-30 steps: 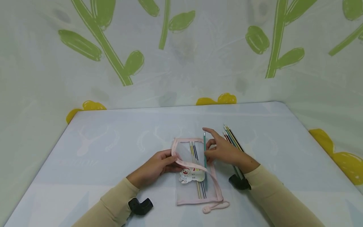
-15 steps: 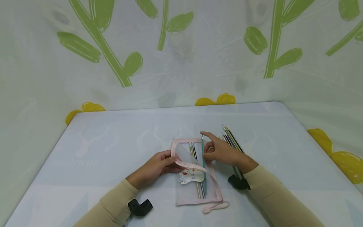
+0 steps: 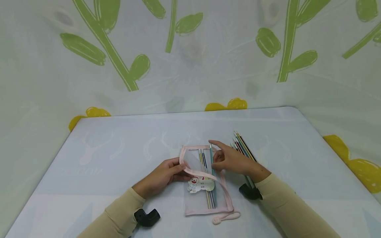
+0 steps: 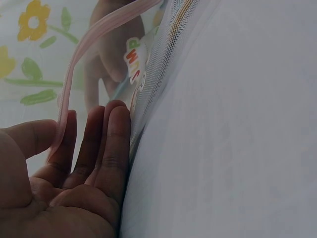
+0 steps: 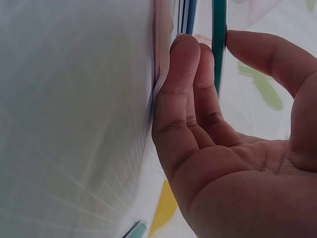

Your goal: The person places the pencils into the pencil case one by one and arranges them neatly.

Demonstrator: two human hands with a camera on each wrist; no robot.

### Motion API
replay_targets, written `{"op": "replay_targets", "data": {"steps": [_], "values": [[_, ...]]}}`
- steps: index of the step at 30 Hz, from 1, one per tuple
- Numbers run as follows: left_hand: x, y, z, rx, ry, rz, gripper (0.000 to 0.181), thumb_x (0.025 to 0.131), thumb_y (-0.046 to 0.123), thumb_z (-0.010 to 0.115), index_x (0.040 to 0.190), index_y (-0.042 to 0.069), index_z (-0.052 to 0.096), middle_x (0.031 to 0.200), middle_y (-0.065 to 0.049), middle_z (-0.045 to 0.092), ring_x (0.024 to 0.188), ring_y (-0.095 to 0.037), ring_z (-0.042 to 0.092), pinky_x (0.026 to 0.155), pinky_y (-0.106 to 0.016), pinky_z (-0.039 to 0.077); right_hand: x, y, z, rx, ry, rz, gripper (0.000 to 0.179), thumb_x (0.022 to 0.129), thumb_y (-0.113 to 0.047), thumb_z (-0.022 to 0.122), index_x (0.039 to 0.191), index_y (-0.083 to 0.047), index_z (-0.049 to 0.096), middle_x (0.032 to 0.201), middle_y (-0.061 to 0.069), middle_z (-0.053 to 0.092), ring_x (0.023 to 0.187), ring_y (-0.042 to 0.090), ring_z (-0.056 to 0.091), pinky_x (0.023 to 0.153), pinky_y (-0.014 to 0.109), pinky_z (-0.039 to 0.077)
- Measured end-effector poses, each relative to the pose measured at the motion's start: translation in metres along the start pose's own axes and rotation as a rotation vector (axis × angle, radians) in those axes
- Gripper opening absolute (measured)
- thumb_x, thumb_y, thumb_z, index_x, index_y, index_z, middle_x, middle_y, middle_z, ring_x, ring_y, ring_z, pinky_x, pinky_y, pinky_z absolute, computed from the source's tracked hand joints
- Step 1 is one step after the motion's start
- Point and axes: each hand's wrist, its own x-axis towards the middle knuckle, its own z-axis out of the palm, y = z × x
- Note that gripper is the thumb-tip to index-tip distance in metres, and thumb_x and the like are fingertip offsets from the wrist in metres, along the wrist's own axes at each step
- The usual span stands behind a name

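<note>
Dimly through mesh (image 3: 194, 200), teal pencil (image 5: 219, 29), perhaps to tip; pinching hands, right (image 3: 231, 160) on it, left (image 3: 162, 175) on pouch (image 3: 203, 173).

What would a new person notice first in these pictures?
Probably the big green leaves on the pale backdrop behind the table. Next, the pink-edged mesh pouch between the hands: the left hand pinches its edge, and the right hand holds a teal pencil partly inside it.
</note>
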Motion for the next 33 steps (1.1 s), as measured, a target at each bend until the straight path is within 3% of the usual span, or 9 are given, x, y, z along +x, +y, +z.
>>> {"op": "replay_targets", "data": {"steps": [33], "values": [[0.0,0.002,0.0,-0.011,0.004,-0.023,0.031,0.106,0.019,0.046,0.122,-0.006,0.054,0.121,-0.013,0.066,0.108,-0.018,0.069,0.098,-0.033,0.057,0.002,-0.004,0.011,-0.173,0.058,-0.02,0.087,0.084,-0.012,0.078,0.156,-0.005,0.028,0.088,0.003,0.064,0.074,0.015,0.057,0.063,0.026,0.053]]}}
